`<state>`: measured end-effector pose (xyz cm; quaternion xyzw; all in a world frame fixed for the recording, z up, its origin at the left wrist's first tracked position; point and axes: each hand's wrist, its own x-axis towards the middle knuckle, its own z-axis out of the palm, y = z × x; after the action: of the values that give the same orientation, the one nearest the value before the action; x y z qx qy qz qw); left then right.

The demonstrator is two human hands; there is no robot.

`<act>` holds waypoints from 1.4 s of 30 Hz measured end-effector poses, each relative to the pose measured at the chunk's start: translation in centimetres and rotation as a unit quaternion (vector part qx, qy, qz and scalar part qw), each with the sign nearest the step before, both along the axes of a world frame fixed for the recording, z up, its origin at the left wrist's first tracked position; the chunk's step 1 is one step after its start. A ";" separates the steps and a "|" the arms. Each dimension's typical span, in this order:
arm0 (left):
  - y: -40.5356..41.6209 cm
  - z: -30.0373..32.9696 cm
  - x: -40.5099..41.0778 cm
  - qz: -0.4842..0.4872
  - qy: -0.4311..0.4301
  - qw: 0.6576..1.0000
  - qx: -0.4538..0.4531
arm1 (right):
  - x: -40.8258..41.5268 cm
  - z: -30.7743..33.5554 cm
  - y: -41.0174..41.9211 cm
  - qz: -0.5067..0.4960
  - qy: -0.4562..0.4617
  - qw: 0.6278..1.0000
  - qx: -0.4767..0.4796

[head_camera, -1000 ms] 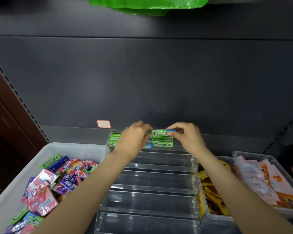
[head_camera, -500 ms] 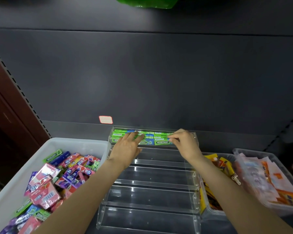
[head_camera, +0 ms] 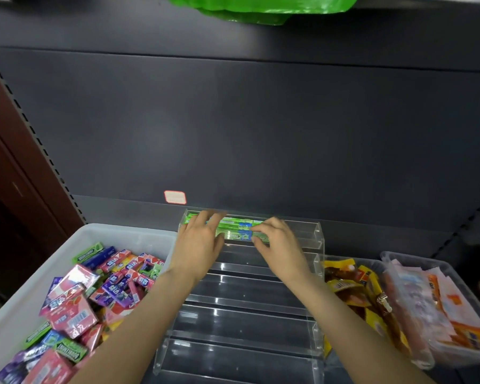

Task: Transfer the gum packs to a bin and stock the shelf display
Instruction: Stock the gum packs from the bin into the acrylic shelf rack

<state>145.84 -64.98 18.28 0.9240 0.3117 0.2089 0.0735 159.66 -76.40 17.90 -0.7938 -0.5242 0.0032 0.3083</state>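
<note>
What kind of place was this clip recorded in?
Most likely a small shop or convenience store aisle. A dark metal shelf unit holds a clear tiered display with green gum packs in its top row, a white bin of mixed gum sits alongside, and a price label is stuck on the back panel.

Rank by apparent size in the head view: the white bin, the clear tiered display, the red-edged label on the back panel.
1. Clear tiered display and white bin: similar, bin cropped, so unranked.
2. Red-edged label: smallest.
</note>
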 end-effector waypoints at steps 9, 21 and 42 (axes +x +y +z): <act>5.2 -2.3 -15.2 0.094 -0.024 0.994 -0.053 | -11.4 -2.2 5.3 0.086 0.089 0.992 0.012; 17.1 -7.2 -33.9 0.131 0.111 0.972 -0.163 | -28.0 -8.1 16.3 0.084 0.120 0.980 -0.134; 16.9 -7.4 -31.9 -0.015 0.015 0.976 -0.214 | -31.0 -7.4 18.1 -0.045 0.278 0.959 -0.026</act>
<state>113.96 -48.06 10.88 0.8944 0.3364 0.1218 0.2683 128.65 -58.34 10.50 -0.7921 -0.3815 0.2236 0.4207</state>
